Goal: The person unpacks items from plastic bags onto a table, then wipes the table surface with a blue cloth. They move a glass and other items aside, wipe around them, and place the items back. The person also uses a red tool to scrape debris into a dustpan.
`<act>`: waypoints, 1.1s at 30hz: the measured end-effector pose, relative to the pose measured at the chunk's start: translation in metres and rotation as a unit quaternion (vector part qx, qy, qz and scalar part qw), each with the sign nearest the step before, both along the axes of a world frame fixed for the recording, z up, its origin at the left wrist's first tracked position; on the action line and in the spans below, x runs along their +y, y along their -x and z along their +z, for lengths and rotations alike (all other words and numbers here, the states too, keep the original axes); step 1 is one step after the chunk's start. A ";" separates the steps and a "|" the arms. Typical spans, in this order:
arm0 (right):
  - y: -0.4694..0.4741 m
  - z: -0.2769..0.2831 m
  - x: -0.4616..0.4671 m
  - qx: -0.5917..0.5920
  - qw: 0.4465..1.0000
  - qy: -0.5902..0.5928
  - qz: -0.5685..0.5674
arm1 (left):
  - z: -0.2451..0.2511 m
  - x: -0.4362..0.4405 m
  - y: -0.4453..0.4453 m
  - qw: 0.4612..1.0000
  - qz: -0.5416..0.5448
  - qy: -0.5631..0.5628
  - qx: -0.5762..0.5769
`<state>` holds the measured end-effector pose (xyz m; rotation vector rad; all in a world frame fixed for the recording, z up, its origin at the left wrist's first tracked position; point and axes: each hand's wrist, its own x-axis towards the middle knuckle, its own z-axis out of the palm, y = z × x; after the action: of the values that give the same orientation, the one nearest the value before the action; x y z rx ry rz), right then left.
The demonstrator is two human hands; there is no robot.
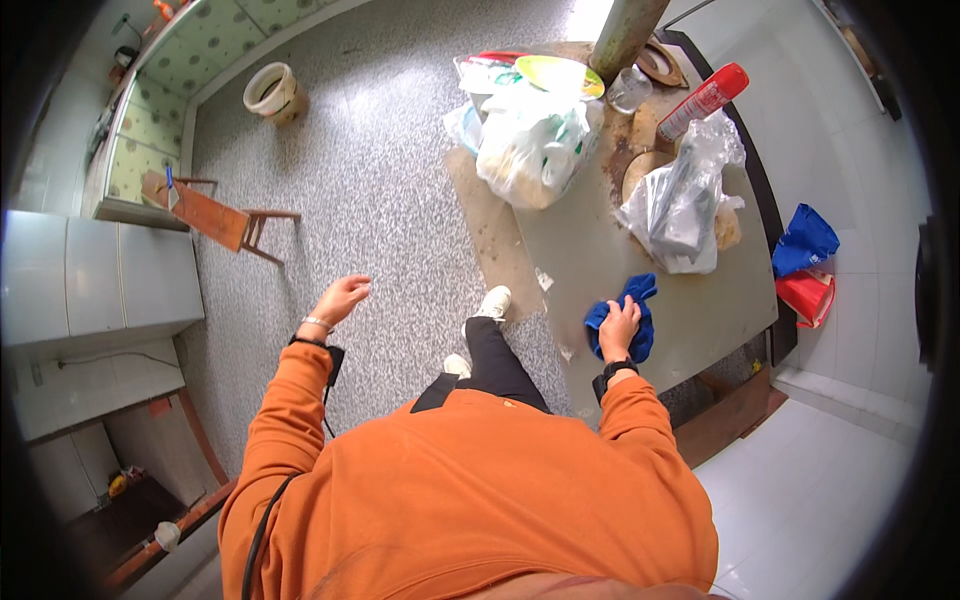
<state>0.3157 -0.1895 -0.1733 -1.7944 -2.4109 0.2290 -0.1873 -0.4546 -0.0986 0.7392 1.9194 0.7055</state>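
A blue cloth (642, 341) lies bunched on the grey tabletop (705, 315), near its front edge. My right hand (620, 324) rests on the cloth from above, fingers bent into it. Out to the left, over the speckled floor, my left hand (343, 297) hangs in the air with nothing in it, its fingers loosely bent. Beyond the cloth sits a clear plastic bag (679, 217) with a dark item inside.
White plastic bags (532, 150) with a yellow-green plate (559, 75) fill the table's far left. Behind stand a red spray can (703, 101), a clear cup (628, 91) and a thick post (626, 34). A wooden chair (210, 217) and a bucket (276, 95) stand on the floor.
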 end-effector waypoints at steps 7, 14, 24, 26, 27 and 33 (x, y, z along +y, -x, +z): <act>0.017 0.014 0.011 0.085 0.995 -0.043 0.010 | 0.039 0.197 0.019 0.989 -0.139 -0.044 -0.011; 0.052 0.081 0.073 -0.062 0.978 0.196 -0.020 | 0.051 0.312 0.006 0.953 -0.240 -0.119 0.144; 0.232 0.113 0.240 0.264 0.964 -0.014 -0.008 | 0.020 0.440 0.015 0.908 -0.228 -0.241 0.257; 0.265 0.107 0.271 0.203 0.978 -0.016 -0.039 | 0.011 0.462 0.027 0.889 -0.250 -0.244 0.297; 0.277 0.104 0.284 0.173 0.984 -0.016 -0.049 | 0.007 0.469 0.032 0.881 -0.258 -0.242 0.316; 0.303 0.089 0.320 0.025 0.971 0.228 -0.059 | -0.019 0.522 0.064 0.826 -0.370 -0.199 0.376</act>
<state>0.0129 0.1309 -0.0838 -2.0657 -2.3421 0.8665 -0.2514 0.0670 -0.1177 2.1367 1.8871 0.3130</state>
